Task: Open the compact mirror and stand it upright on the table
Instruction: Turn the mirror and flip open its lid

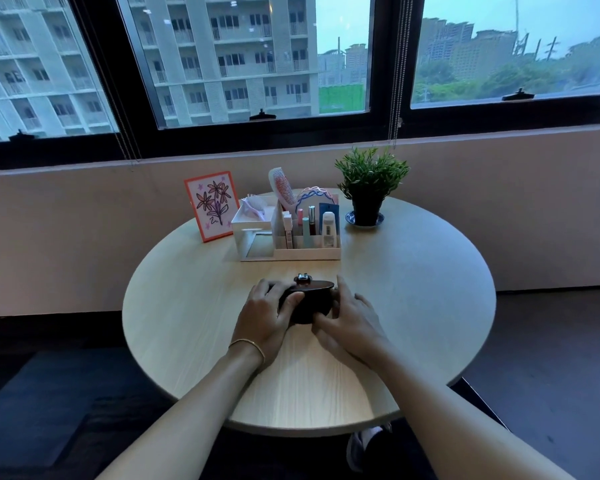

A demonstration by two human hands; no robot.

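A dark, rounded compact mirror (309, 299) with a small metal clasp on its far edge sits in the middle of the round wooden table (187, 271). Its lid looks slightly raised, seen edge-on. My left hand (267, 318) grips its left side, thumb on top. My right hand (347, 320) holds the right side, fingers against the front and the thumb at the far right edge. The mirror's lower half is hidden between my hands.
Behind the mirror stands a white organizer (288, 237) with cosmetics, a comb and brushes. A framed flower drawing (212, 206) leans at the back left, a potted plant (369, 188) on a saucer at the back right. The wall and windows lie beyond.
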